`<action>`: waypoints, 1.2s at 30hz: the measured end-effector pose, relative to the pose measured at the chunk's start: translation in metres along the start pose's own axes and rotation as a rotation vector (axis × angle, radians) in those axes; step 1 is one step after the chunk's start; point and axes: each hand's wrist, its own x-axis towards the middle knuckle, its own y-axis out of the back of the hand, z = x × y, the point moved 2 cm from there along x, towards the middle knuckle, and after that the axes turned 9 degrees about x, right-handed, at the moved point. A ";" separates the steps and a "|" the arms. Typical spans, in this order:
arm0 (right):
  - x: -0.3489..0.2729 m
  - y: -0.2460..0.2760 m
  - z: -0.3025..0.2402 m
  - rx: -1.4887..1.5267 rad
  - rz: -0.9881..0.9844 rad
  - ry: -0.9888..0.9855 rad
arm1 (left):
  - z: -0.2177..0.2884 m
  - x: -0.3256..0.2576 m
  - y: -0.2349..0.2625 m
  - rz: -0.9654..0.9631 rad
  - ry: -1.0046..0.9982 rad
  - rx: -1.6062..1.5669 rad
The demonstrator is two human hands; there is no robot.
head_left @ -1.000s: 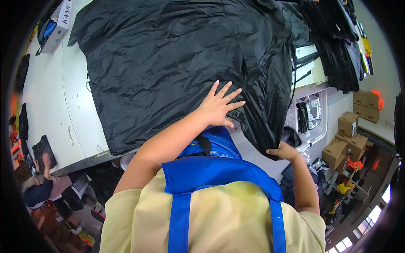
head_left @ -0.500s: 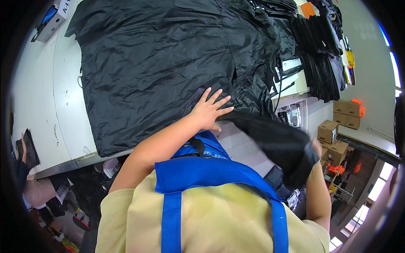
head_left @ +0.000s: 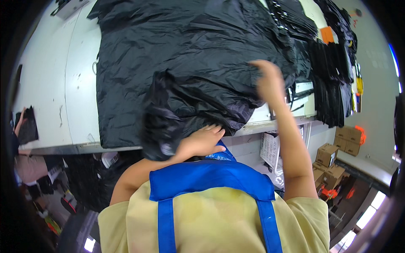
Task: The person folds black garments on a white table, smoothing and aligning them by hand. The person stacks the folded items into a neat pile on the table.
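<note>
Black, thin, crinkled fabric: one large garment (head_left: 185, 63), spread over the white worktop (head_left: 80, 84), its near hem hanging past the worktop's front edge. Two hands at work on it. Left hand (head_left: 200, 141): at the near hem, close to the person's chest, fingers curled round a bunched fold of the fabric, which stands up in a dark roll just to the left of the hand. Right hand (head_left: 268, 80): raised over the garment's right part, blurred; it lies against the cloth, but whether it pinches the fabric or merely presses on it cannot be told. The garment thus lies under and between both hands, the greater part of it stretching away beyond them towards the far side of the worktop. Wearer's dress: one pale yellow shirt (head_left: 211, 223), one blue apron (head_left: 211, 181) with two straps. Further right on the worktop: a row of black items (head_left: 325, 63), overlapping, number not countable, with one small orange piece (head_left: 327, 33) among them. Floor at right: four brown cardboard boxes (head_left: 337, 152) visible, stacked close together. Far left edge: another person's hand (head_left: 19, 122) touching one small black piece (head_left: 28, 128).
</note>
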 end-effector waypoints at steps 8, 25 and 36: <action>-0.029 0.059 0.180 -0.333 -0.199 -0.022 | -0.061 -0.162 0.073 1.205 0.953 -0.078; -0.060 -0.113 -0.011 -0.170 -0.472 0.280 | -0.141 -0.226 0.090 1.291 1.052 -0.677; -0.006 -0.094 -0.150 1.350 -0.476 -0.233 | 0.021 -0.136 0.137 1.167 0.246 0.465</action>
